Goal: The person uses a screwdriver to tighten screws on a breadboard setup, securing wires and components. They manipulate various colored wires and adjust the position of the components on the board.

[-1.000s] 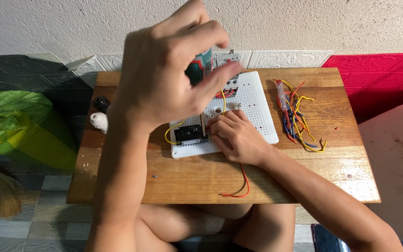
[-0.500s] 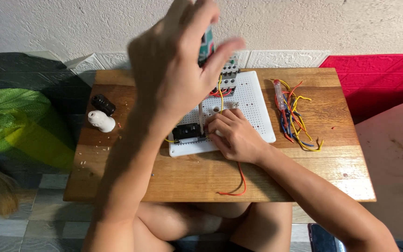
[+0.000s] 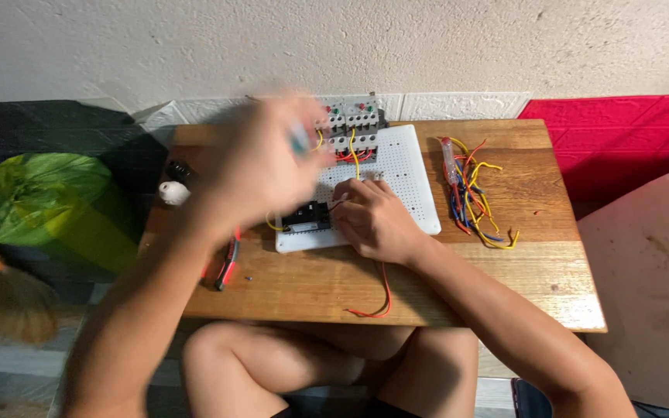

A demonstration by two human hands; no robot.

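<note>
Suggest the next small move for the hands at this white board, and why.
Probably bring the left hand, blurred above the table and seemingly holding a small tool, down to the black part. The right hand rests on the white board beside that part, with a red wire trailing beneath it.

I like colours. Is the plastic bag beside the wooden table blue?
No, the crumpled plastic bag left of the wooden table is green.
</note>
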